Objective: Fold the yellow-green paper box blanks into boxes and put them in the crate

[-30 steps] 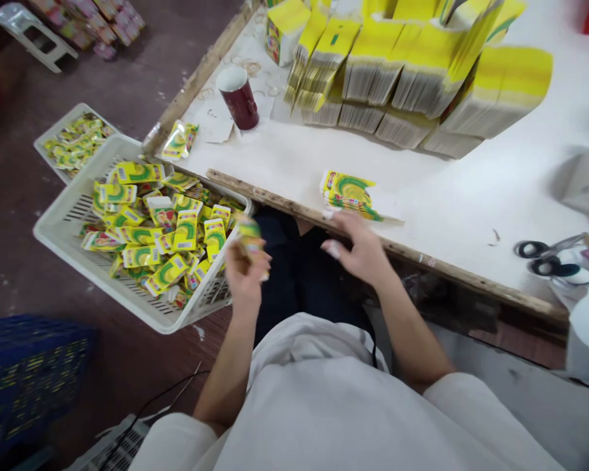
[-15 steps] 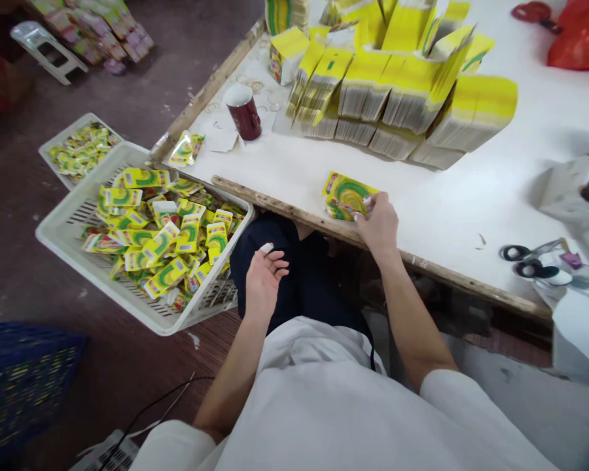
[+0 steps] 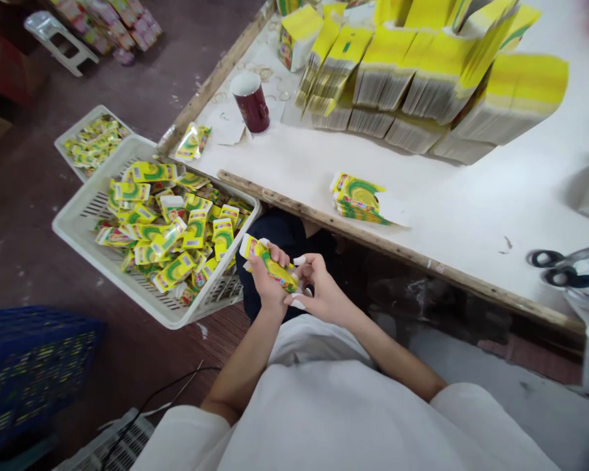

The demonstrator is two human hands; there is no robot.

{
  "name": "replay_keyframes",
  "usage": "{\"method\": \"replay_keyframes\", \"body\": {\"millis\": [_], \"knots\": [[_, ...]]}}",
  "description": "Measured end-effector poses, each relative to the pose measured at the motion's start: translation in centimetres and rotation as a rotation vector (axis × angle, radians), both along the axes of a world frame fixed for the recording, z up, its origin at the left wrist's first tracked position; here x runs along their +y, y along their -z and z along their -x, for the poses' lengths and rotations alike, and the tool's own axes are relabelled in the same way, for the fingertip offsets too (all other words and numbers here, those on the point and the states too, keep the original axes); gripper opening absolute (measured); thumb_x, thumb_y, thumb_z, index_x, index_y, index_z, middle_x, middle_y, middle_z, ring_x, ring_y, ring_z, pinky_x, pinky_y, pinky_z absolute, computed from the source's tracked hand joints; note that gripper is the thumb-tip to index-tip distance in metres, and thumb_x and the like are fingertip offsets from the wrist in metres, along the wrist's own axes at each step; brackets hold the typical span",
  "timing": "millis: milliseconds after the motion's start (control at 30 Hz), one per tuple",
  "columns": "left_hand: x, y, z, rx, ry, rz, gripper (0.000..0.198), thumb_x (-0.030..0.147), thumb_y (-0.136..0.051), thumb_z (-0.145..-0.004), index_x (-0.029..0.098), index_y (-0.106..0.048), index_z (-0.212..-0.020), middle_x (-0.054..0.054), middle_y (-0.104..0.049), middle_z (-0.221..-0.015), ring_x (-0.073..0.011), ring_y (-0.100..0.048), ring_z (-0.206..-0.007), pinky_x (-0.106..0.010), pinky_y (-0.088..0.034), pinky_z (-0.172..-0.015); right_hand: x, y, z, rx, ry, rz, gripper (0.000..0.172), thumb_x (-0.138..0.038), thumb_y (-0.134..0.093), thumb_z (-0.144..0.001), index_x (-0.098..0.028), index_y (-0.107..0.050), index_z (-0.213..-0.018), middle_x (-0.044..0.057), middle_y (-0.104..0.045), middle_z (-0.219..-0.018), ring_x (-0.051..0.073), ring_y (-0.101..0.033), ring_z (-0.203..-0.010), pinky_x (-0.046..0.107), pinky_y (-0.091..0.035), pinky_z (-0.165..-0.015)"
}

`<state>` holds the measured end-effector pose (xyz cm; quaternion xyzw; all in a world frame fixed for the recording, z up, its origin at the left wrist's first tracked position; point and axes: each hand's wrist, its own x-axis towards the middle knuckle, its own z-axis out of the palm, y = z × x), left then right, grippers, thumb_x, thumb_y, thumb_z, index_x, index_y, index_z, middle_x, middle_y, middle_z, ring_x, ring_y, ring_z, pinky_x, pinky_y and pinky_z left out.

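My left hand (image 3: 267,288) is closed round a small yellow-and-green carton (image 3: 273,267) above my lap, in front of the table edge. At the carton's lower right end, the curled thumb and fingers of my right hand (image 3: 330,296) touch it. Those fingers partly hide that end, so I cannot tell how its flap stands. White coverings show on some fingertips. A small pile of flat yellow-and-green cartons (image 3: 357,195) lies near the table's front edge, beyond my hands.
Left of my knees stands a white basket (image 3: 169,322) full of similar cartons, with a smaller basket (image 3: 61,145) behind it. The white table (image 3: 294,157) bears a dark red mug (image 3: 253,112), bundled flat cartons (image 3: 380,82) and scissors (image 3: 569,278). A blue crate (image 3: 39,366) is lower left.
My right hand has left the pile on the table and come back to my lap. A carton is now in my left hand, which was empty. The view has shifted slightly.
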<state>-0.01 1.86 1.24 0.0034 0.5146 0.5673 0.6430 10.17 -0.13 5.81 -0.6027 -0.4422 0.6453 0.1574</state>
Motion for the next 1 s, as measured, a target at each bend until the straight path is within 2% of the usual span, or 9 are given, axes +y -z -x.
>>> {"method": "replay_keyframes", "body": {"millis": [100,200,367,533,667,733,833,900,1000], "knots": [[-1.0,1.0,0.1,0.012,0.062,-0.025,0.064,0.086,-0.054,-0.073,0.025,-0.050,-0.090,0.003,-0.047,-0.075,-0.0113,-0.048,-0.061,-0.024,-0.048,-0.059,0.8,-0.2,-1.1,-0.116,-0.086,-0.069,0.042,-0.031,-0.074,-0.079,-0.024,-0.048,-0.111,-0.004,-0.057,-0.085,0.012,-0.054,-0.071,0.026,-0.047,-0.066],[-2.1,1.6,0.0,0.028,0.162,-0.052,0.058,0.066,-0.080,-0.067,0.024,-0.059,-0.101,-0.001,-0.063,-0.091,-0.0147,-0.063,-0.079,-0.027,-0.054,-0.075,2.3,-0.9,-2.6,-0.188,-0.061,-0.167,0.020,-0.029,-0.066,-0.085,-0.022,-0.058,-0.101,-0.001,-0.062,-0.084,0.014,-0.059,-0.075,0.028,-0.049,-0.069],[-2.6,1.9,0.8,-0.017,0.264,-0.054,0.040,0.056,-0.072,-0.082,0.018,-0.070,-0.095,-0.007,-0.075,-0.093,-0.0237,-0.072,-0.090,-0.038,-0.058,-0.086,4.0,-2.2,-5.1,-0.309,-0.059,-0.298,0.006,-0.027,-0.065,-0.086,-0.023,-0.067,-0.089,0.001,-0.070,-0.085,0.019,-0.063,-0.075,0.034,-0.053,-0.071],[-1.1,2.1,5.0,0.107,0.360,-0.346,0.075,0.075,-0.054,-0.084,0.020,-0.058,-0.135,-0.017,-0.065,-0.136,-0.0312,-0.062,-0.126,-0.048,-0.043,-0.111,4.8,-3.6,-6.8,-0.589,-0.353,-0.669,0.021,-0.020,-0.059,-0.092,-0.031,-0.076,-0.090,0.004,-0.073,-0.090,0.025,-0.061,-0.091,0.047,-0.049,-0.089],[-0.4,1.0,5.8,0.394,0.810,-0.499,0.108,0.061,-0.088,-0.056,0.019,-0.044,-0.145,-0.019,-0.057,-0.144,-0.0365,-0.056,-0.132,-0.049,-0.043,-0.111,3.9,-3.7,-5.5,-0.497,-0.585,-0.775,0.029,-0.018,-0.055,-0.096,-0.040,-0.074,-0.097,-0.002,-0.072,-0.094,0.023,-0.060,-0.100,0.054,-0.032,-0.116],[-0.7,0.4,4.9,0.472,0.960,-0.458,0.090,0.049,-0.088,-0.063,0.020,-0.047,-0.139,-0.014,-0.067,-0.129,-0.0321,-0.066,-0.116,-0.043,-0.053,-0.098,3.1,-3.1,-4.6,-0.480,-0.451,-0.815,0.025,-0.026,-0.060,-0.093,-0.039,-0.068,-0.114,0.001,-0.069,-0.110,0.026,-0.057,-0.114,0.056,-0.026,-0.122],[-1.6,0.1,3.2,0.621,0.931,-0.404,0.071,0.040,-0.081,-0.072,0.022,-0.047,-0.132,-0.008,-0.071,-0.114,-0.0272,-0.071,-0.101,-0.037,-0.057,-0.086,2.0,-1.7,-3.9,-0.521,-0.028,-0.721,0.060,-0.044,-0.064,-0.089,-0.027,-0.044,-0.143,0.013,-0.053,-0.140,0.033,-0.047,-0.135,0.057,-0.034,-0.118],[-2.3,0.2,2.3,0.708,0.870,-0.439,0.074,0.039,-0.081,-0.071,0.022,-0.044,-0.133,-0.009,-0.070,-0.116,-0.0273,-0.071,-0.102,-0.036,-0.057,-0.086,1.6,-0.7,-3.7,-0.411,0.126,-0.479,0.071,-0.052,-0.063,-0.089,-0.021,-0.036,-0.147,0.017,-0.050,-0.145,0.033,-0.048,-0.137,0.053,-0.042,-0.114],[-3.2,0.4,1.4,0.740,0.832,-0.526,0.069,0.036,-0.079,-0.073,0.023,-0.042,-0.130,-0.009,-0.068,-0.114,-0.0260,-0.072,-0.099,-0.033,-0.058,-0.081,1.5,0.4,-3.5,-0.106,0.175,-0.074,0.062,-0.055,-0.063,-0.088,-0.022,-0.049,-0.138,0.014,-0.061,-0.138,0.030,-0.059,-0.128,0.049,-0.048,-0.109]]}}
